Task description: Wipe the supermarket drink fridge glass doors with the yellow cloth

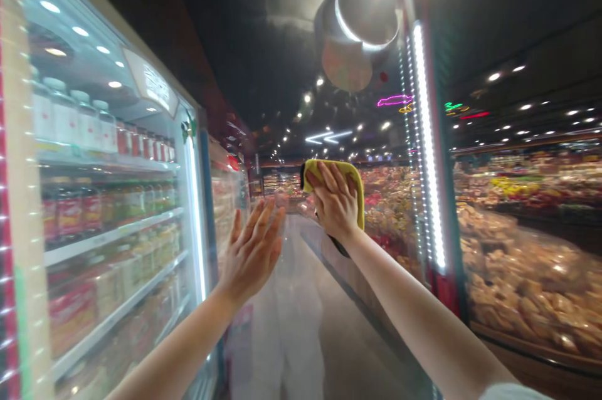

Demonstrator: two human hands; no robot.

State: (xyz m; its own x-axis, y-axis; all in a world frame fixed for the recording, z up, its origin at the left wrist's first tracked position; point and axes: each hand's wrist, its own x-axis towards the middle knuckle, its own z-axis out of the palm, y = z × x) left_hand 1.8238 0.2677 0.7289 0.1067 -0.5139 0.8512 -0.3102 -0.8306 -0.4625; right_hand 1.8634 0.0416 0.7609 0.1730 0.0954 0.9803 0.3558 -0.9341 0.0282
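Observation:
My left hand (pixel 251 246) is raised at the centre with its palm forward and fingers spread. It appears to lie against a clear glass pane (pixel 294 312), where a faint reflection shows beside the fingertips. Higher and to the right, my right hand (pixel 336 196) presses a yellow cloth (pixel 356 177) with a dark edge flat to the same pane. The cloth sticks out above and to the right of the fingers. Its underside is hidden.
On the left stands a lit drinks fridge (pixel 113 237) with bottles on several shelves. A bright light strip (pixel 429 155) runs upright on the right. Beyond it are heaped goods (pixel 522 281), blurred. A round lamp-like shape (pixel 357 30) shows overhead.

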